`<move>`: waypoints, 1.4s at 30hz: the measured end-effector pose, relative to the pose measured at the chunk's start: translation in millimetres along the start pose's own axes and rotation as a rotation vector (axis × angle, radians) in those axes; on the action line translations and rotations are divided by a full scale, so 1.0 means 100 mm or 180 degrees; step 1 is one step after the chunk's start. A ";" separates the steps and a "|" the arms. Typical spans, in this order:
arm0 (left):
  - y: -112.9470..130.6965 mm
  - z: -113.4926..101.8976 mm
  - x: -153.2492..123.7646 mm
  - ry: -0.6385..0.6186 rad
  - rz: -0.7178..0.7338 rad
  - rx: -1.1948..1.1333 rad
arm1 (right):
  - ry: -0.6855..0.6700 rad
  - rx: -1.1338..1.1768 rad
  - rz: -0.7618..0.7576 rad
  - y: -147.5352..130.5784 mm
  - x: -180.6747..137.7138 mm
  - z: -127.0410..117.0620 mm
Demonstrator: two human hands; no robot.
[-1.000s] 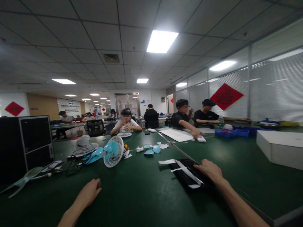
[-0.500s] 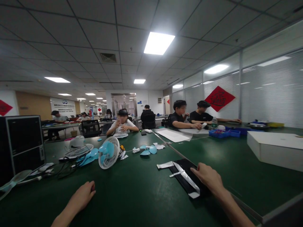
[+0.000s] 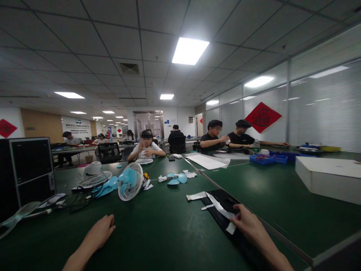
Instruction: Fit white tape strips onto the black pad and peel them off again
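A flat black object (image 3: 221, 199) lies on the green table in front of me, to the right. Across it run silvery-white strips (image 3: 218, 204), one poking out past its far left corner. My right hand (image 3: 249, 222) is over the near end of this object. Its thumb and fingertips come together at the lower end of the long strip and pinch it; the exact contact is partly hidden. At the lower left, my left hand (image 3: 103, 227) rests with curled fingers on the table, nothing visible in it.
A white fan cage with blue blades (image 3: 130, 182) stands ahead, with fan parts and dark cables (image 3: 81, 197) to its left. Blue blades (image 3: 177, 178) lie mid-table. A white box (image 3: 327, 177) and blue trays (image 3: 263, 159) are at right. Co-workers (image 3: 214, 137) sit across the table.
My right hand has lowered and drawn slightly back, its fingers now at the strip's near end. The left hand has barely moved. A co-worker across the table has raised their hands.
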State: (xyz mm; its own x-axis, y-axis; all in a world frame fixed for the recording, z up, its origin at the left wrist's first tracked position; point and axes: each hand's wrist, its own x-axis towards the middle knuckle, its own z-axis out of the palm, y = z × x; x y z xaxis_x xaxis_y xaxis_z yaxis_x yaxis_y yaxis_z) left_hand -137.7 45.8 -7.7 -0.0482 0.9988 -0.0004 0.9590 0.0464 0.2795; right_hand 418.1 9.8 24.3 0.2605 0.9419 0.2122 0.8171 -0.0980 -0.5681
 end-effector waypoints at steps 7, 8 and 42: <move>0.03 -0.01 -0.02 0.0025 -0.0020 0.0056 | 0.0395 0.0783 -0.0409 -0.33 0.05 -0.17; 0.02 0.00 -0.01 0.0031 -0.0014 0.0060 | 0.0426 0.0856 -0.0511 -0.39 0.04 -0.19; -0.10 0.07 0.06 0.0055 0.0086 0.0027 | 0.0248 -0.1434 -0.0365 -0.33 0.76 0.06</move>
State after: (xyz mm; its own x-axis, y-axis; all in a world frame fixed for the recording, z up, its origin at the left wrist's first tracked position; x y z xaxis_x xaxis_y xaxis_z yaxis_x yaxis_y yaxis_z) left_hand -145.3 51.6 -17.2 -0.0270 0.9994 0.0235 0.9624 0.0197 0.2709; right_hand 407.9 86.5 53.9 0.1794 0.9295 0.3222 0.9802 -0.1408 -0.1394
